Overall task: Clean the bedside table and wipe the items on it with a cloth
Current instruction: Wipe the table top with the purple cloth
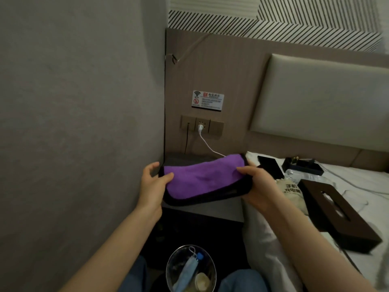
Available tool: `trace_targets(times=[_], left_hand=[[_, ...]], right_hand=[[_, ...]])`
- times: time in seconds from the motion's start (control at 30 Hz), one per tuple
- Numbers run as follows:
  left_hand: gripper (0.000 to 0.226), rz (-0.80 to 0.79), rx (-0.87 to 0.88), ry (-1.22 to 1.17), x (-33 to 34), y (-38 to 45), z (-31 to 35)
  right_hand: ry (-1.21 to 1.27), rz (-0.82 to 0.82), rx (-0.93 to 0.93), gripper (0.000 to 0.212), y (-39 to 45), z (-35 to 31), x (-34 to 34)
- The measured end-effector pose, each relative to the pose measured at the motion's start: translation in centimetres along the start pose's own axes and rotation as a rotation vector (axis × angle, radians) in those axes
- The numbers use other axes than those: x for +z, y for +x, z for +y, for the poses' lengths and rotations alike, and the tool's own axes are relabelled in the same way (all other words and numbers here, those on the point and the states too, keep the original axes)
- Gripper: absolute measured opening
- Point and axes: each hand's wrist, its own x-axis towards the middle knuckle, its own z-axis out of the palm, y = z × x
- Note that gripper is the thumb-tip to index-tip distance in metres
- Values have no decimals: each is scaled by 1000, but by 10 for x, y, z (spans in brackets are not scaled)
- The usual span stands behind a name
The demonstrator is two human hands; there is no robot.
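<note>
A grey wall (73, 102) closes in the left side, meeting a wood panel (221, 70) that carries a padded headboard (320, 102), a small wifi sign (207, 98) and a row of sockets (201, 124). A white cable (207, 145) runs from the middle socket down behind the cloth, and a thin dark cord hangs from the left socket.

The bed (357, 186) fills the right, pressed against the counter's right edge. On its sheet lie a long dark tissue box (336, 213), a dark tray (303, 165) near the headboard, a black phone (271, 167), a clear plastic bottle (303, 175) and a drawstring pouch (293, 194) printed with characters.

The dark counter (202, 209) sits in the corner between wall and bed, its top largely hidden by the purple cloth (202, 178), black-edged and folded, stretched across it from the left edge to the right. The left hand (153, 186) pinches the cloth's left end between thumb and fingers; the right hand (259, 184) grips its right end, fingers curled under.

Below the counter's front edge, between the person's knees, a clear bin (190, 268) holds a blue face mask (186, 270) and scraps of rubbish.
</note>
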Motion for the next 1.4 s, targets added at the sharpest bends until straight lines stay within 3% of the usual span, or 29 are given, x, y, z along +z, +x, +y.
trace_targets(times=[0.1,0.27,0.47,0.63,0.73,0.9,1.0,1.13,1.3,1.4], left_hand=[[27,-17,26,13,-3,-6,-2],[17,-8,-19,16,-7,-6,-11],[16,44,138,109,-5,19,-13],[24,25,273,237,18,48,-15],[23,18,261,268,38,69,-24],[24,8,235,294,65,102,-42],[23,-10,225,323,75,115,-49],[22,-16,253,359,73,129,-51],[20,6,317,563,48,153,-56],[20,29,266,681,22,173,-70]], right_hand=[[-88,-101,-92,56,-4,-9,-4],[-125,-162,-128,57,1,-14,-2],[-97,-82,56,52,28,-9,-3],[7,52,217,4,70,6,-12],[67,128,252,26,101,18,-22],[43,176,330,38,139,25,-46],[-72,125,317,36,153,22,-54],[-198,145,207,11,162,21,-54],[-327,138,100,20,170,35,-50],[-294,114,133,26,176,65,-41]])
